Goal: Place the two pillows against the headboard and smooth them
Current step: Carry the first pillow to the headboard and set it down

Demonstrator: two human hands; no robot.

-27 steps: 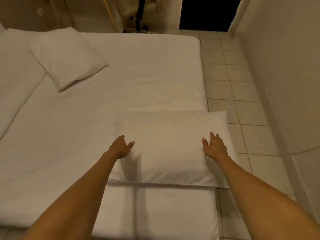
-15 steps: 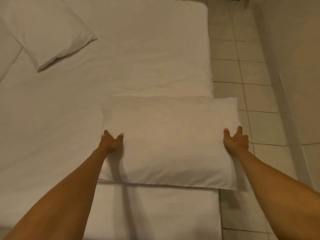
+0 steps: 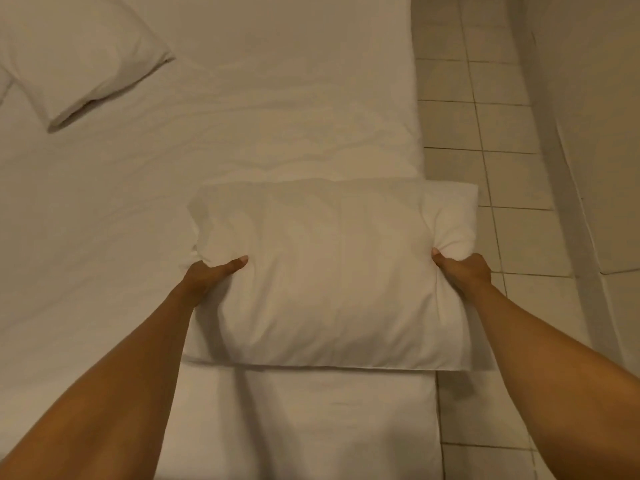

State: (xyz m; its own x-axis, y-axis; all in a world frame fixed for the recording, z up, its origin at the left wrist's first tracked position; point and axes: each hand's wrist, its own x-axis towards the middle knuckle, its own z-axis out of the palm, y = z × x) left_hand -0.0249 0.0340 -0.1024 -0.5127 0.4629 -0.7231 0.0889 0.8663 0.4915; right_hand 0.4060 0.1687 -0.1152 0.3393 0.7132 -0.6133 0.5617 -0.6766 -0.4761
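Observation:
A white pillow point(image 3: 332, 271) lies across the near right part of the bed, its right end hanging past the mattress edge over the floor. My left hand point(image 3: 211, 275) grips its left end, thumb on top and fingers tucked under. My right hand point(image 3: 462, 271) pinches its right end, and the fabric bunches there. A second white pillow point(image 3: 83, 60) lies flat at the far left of the bed, apart from both hands. No headboard is in view.
The bed point(image 3: 242, 126) has a wrinkled white sheet. A beige tiled floor point(image 3: 491, 174) runs along its right side. A pale wall point(image 3: 595, 133) with a skirting strip borders the narrow floor strip.
Both hands went from hovering open over the pillow to its two ends and closed on it. The pillow's ends are now squeezed and bunched. The camera tilted down and closer.

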